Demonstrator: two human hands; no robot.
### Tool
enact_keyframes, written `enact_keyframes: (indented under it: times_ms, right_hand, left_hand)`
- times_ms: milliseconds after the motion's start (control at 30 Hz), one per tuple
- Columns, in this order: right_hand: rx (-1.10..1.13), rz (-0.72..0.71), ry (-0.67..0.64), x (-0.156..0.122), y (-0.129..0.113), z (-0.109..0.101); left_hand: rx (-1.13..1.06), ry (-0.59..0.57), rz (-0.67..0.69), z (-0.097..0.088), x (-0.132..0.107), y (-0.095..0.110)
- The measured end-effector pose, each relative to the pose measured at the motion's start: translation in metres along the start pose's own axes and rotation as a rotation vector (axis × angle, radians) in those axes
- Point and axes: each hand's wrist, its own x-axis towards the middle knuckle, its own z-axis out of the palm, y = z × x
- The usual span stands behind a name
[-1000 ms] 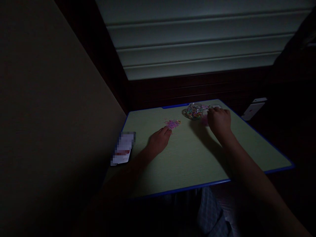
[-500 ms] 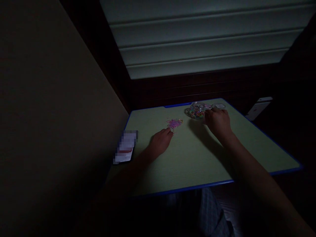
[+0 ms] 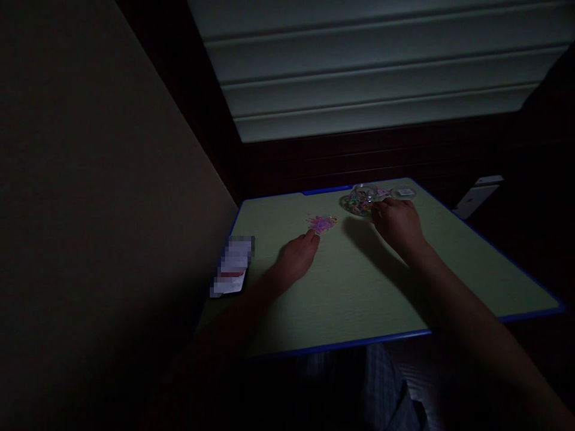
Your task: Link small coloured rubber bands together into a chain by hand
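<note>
The pile of small pink and purple pieces (image 3: 320,225) lay loose on the pale green tabletop (image 3: 350,293), just beyond the fingertips of the left hand (image 3: 299,257); a yellow piece (image 3: 333,219) showed at its right end. The clear jar (image 3: 365,193), with mixed coloured pieces visible through its wall, stood to the right of the pile and farther back, just beyond and to the left of the right hand (image 3: 398,222).

The left hand was mostly closed, its fingers drawn together at the pile's near edge — whether they had hold of a piece could not be told in the dim light. The right hand was likewise curled, fingers bunched toward the jar; the fingertips were too dark to establish contact or grip.

The left forearm reached in from the lower left, back of the hand upward. The right forearm extended from the lower right, knuckles uppermost, and a long shadow fell on the tabletop to its left.

A clear, shallow container or lid (image 3: 404,192) lay beyond the right hand, near the far corner. A phone (image 3: 233,263) — its screen lit and partly pixelated — rested at the left edge.
</note>
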Motion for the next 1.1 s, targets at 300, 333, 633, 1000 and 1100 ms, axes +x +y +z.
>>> enact_keyframes:
  times_ms: [300, 333, 633, 1000, 1100]
  right_hand:
    - [0.005, -0.027, 0.021, -0.001, 0.000, 0.000]
    - [0.009, -0.029, 0.025, -0.001, -0.001, 0.000]
    - [0.220, -0.133, 0.052, 0.000, -0.011, 0.005]
    - [0.489, -0.526, 0.057, -0.014, -0.048, 0.017]
    - [0.484, -0.553, 0.045, -0.015, -0.049, 0.019]
  left_hand:
    - [0.059, -0.015, 0.030, 0.002, -0.001, -0.008]
    - [0.061, -0.008, 0.028, 0.001, -0.001, -0.008]
    - [-0.008, 0.130, -0.033, 0.006, 0.000, -0.004]
    - [-0.027, 0.178, 0.020, 0.010, 0.000, -0.002]
    - [-0.016, 0.154, 0.041, 0.008, -0.001, -0.001]
